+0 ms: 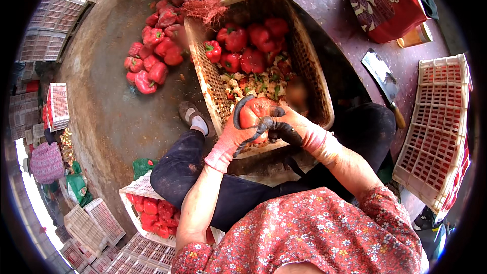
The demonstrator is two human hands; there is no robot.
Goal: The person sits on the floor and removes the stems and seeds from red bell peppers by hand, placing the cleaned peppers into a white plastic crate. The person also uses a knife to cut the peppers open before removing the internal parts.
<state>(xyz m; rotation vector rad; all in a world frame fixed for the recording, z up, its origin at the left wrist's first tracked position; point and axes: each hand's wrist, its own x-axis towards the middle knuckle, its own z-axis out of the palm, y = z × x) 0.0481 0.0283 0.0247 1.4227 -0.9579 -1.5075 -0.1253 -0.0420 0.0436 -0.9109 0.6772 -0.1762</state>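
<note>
My left hand [232, 133], in an orange work glove with black fingertips, is closed around a red bell pepper [253, 113]. My right hand [291, 123], gloved the same way, grips the pepper's other side; its fingers hide part of it, and I cannot tell whether a tool is in them. Both hands are over the near end of a long, stained plastic basket [201, 78]. Inside the basket, whole red peppers [253, 60] lie at the far end, and pale pepper cores with green stems [262, 83] are heaped nearer to me.
A pile of red peppers [154, 51] lies on the floor at left. A cleaver [380, 76] rests on the table [335, 15] at right, near a red bag [386, 5]. White plastic crates stand at right [435, 129] and lower left [131, 198]. A person [47, 161] is at far left.
</note>
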